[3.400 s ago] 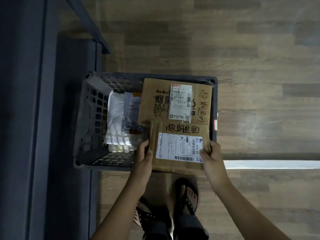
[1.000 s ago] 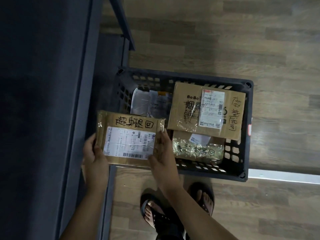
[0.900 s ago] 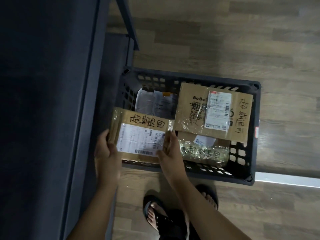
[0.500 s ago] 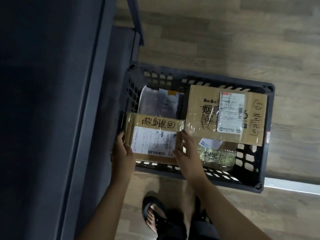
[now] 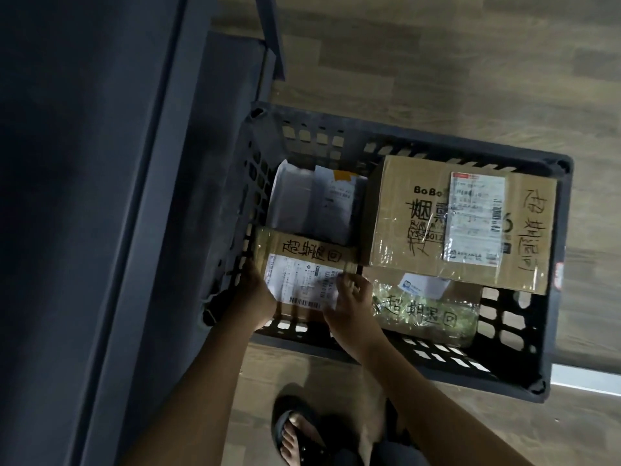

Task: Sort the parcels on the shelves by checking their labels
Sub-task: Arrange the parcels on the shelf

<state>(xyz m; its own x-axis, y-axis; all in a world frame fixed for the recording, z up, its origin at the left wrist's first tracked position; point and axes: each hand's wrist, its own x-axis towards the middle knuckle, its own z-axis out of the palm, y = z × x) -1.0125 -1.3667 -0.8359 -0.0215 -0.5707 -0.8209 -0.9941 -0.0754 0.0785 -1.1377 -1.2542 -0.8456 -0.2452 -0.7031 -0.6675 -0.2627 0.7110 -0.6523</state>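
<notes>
A small brown cardboard parcel [image 5: 302, 264] with a white label and black handwriting sits low in the near-left corner of a dark plastic crate [image 5: 524, 368]. My left hand [image 5: 255, 301] grips its left edge. My right hand [image 5: 349, 307] holds its right edge, fingers over the label. A larger taped box [image 5: 420, 223] with a white label lies at the crate's far right. Below it is a tape-wrapped parcel [image 5: 426, 314] with handwriting. White plastic mailers [image 5: 312, 200] lie at the far left.
A dark grey shelf unit [image 5: 100, 196] fills the left side, touching the crate. The crate stands on a wood-look floor [image 5: 437, 62]. My sandalled feet [image 5: 295, 432] are just in front of the crate. A pale strip [image 5: 584, 378] runs along the floor at right.
Both hands carried the small parcel from the crate's right side out over the left rim, then lowered it into the near-left corner. A wrapped parcel beneath its old spot is uncovered.
</notes>
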